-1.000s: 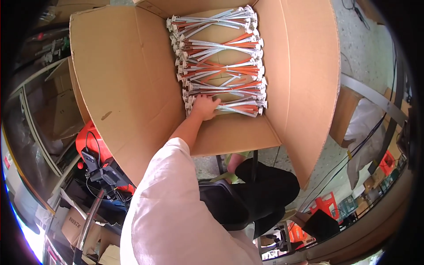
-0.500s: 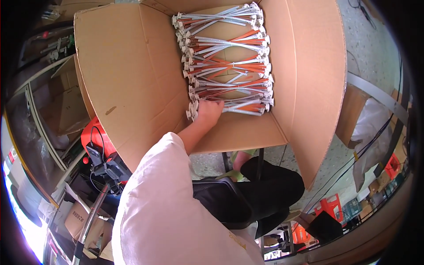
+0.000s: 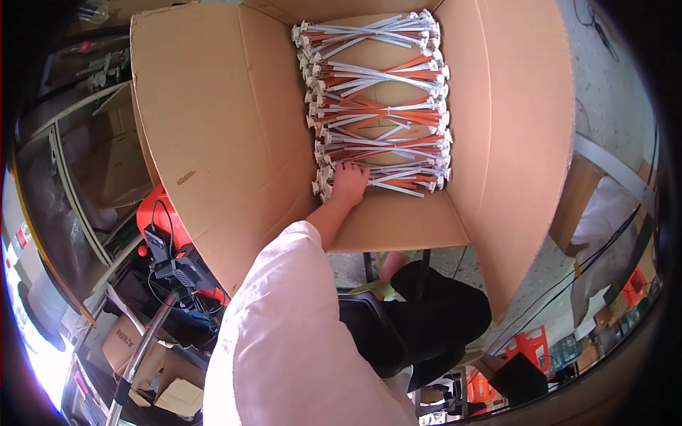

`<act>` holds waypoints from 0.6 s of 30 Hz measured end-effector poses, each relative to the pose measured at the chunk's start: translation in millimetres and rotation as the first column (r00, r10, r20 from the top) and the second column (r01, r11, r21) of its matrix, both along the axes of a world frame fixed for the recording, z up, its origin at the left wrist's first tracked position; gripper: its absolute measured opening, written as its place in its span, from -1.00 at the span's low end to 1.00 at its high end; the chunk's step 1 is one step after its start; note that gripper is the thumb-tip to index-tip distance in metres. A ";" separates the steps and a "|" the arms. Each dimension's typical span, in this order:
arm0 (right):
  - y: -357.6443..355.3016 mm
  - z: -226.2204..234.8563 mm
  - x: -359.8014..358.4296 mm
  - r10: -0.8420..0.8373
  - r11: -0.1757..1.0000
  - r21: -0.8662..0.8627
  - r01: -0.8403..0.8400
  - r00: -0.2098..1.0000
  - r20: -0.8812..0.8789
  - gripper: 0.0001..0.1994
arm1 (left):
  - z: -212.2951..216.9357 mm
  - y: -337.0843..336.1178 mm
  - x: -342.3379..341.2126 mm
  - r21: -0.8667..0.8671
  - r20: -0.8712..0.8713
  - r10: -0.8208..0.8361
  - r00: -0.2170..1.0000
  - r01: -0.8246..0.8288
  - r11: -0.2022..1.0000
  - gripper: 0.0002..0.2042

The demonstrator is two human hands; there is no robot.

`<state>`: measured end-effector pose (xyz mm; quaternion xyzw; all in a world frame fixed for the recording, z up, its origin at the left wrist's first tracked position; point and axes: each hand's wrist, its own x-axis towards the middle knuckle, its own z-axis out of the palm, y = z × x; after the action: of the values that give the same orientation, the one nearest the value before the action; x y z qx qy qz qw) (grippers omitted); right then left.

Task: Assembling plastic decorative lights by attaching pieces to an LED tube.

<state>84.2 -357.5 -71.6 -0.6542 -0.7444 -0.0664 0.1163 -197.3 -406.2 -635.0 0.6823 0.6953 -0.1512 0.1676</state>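
Inside a deep open cardboard box (image 3: 412, 226) lie several rows of bundles of grey and orange-red wires with white plastic ends, pinched together at their middles. My left hand (image 3: 348, 186) reaches in, bare below a white sleeve, to the nearest wire bundle (image 3: 405, 183). Its fingers are bent over the left part of that bundle, beside the white plastic ends (image 3: 323, 186); the fingertips are partly hidden among the wires. Farther up, another wire bundle (image 3: 387, 111) lies across the box, untouched. My right hand is out of view.
Wide flaps spread to the left (image 3: 192, 128) and right (image 3: 526, 128) of the box. A red object with a black device (image 3: 181, 266) stands at the left, near a metal tube (image 3: 138, 355). Below the box are black-trousered legs (image 3: 440, 298). Cables and plastic sheeting (image 3: 604, 213) lie at the right.
The whole scene has shifted slightly right and down in the view. My left hand's fingers point more toward the far side, and the nearest bundle's right-hand wires have spread and lie flatter.
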 end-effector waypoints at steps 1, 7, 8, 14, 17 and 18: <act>-7.6 -0.6 12.5 0.037 0.999 0.013 -0.037 0.999 0.001 -0.14 | -0.2 3.0 2.0 -0.006 -0.004 0.003 1.000 -0.003 1.000 -0.80; -43.0 25.5 57.7 0.018 0.999 -0.035 -0.016 0.999 0.049 -0.12 | 47.1 30.3 53.1 -0.325 0.088 0.274 0.958 -0.232 0.917 -0.81; -38.6 24.4 53.4 0.023 0.999 -0.038 -0.021 0.997 0.072 -0.15 | 52.2 32.6 56.8 -0.288 0.082 0.235 0.969 -0.203 0.936 -0.82; 30.0 -24.1 81.0 0.628 0.772 0.199 -0.604 0.675 -0.388 -0.24 | 38.3 26.5 38.6 -0.371 0.143 0.296 0.944 -0.226 0.901 -0.81; 39.8 -37.8 90.3 0.888 0.292 0.607 -0.739 -0.026 -0.459 -0.37 | 10.7 -5.4 15.4 -0.249 0.194 0.199 0.961 -0.148 0.957 -0.81; 36.6 -36.5 84.6 0.865 0.359 0.586 -0.726 0.022 -0.502 -0.42 | 7.9 -6.6 10.3 -0.246 0.196 0.198 0.960 -0.147 0.958 -0.81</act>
<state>168.8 -321.0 -108.2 -0.0657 -0.8409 0.2302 0.4853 -187.0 -412.8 -627.1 0.6072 0.7077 -0.1393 0.3332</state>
